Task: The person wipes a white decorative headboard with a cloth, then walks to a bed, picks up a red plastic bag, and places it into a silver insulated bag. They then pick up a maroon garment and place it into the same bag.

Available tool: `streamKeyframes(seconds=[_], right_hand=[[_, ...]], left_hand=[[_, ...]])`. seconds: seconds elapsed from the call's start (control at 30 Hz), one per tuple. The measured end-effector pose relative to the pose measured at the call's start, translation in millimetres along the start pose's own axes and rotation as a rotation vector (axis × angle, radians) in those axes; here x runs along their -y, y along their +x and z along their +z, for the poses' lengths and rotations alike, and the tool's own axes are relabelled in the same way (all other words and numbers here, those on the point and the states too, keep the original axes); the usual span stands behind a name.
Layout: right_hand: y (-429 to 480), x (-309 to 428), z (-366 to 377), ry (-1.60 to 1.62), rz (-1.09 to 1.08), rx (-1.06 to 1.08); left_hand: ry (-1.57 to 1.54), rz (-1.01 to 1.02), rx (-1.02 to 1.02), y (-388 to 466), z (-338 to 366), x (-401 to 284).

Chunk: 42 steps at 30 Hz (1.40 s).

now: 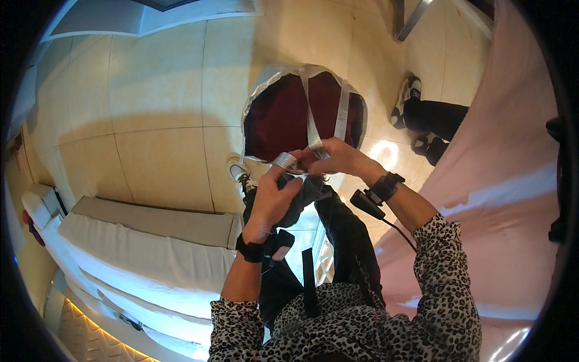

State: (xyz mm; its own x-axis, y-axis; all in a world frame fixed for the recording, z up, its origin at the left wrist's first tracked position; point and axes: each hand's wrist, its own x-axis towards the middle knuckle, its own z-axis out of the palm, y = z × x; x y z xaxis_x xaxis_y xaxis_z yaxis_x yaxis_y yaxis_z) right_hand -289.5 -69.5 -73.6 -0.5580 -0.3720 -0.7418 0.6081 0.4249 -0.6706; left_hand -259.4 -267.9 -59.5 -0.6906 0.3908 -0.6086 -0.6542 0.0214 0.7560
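A round, open-topped bag [359,102] of silvery, partly translucent material stands on the floor before me, with dark red cloth [276,117] inside. Two pale handle straps [342,108] run across its opening. My right hand [346,158] pinches one silvery strap close to the bag's near rim. Beside it, my left hand [276,194] grips a looped strap end [286,160] between thumb and fingers. The fingertips of both hands nearly meet, so part of the strap between them is hidden.
A pink cloth [502,181] hangs down on the right. Another person's legs [434,118] and sneakers [405,99] stand beside it. On the left is a long upholstered piece of furniture [149,240] with a white cover. A metal leg [414,18] stands at top right.
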Motion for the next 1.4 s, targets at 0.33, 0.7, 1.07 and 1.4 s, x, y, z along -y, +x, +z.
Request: streamKeyframes(seconds=[0.33, 0.7, 1.07, 1.4], right_hand=[[-0.8, 0.4, 0.5, 0.099, 0.070, 0.103], [9.5, -29.4, -26.8, -0.217, 0.135, -0.114], [-129.6, 39.3, -62.7, -0.314, 0.163, -0.337], [-163.5, 5.2, -22.8, -0.285, 0.013, -0.255]], left_hand=[[0.816, 0.418, -0.159, 11.8, 4.7, -3.9], [0.670, -0.235, -0.109, -118.2, -57.6, 177.2], [0.740, -0.074, -0.252, -144.4, -57.1, 240.2], [0.552, -0.007, -0.537, -155.2, -79.9, 177.9]])
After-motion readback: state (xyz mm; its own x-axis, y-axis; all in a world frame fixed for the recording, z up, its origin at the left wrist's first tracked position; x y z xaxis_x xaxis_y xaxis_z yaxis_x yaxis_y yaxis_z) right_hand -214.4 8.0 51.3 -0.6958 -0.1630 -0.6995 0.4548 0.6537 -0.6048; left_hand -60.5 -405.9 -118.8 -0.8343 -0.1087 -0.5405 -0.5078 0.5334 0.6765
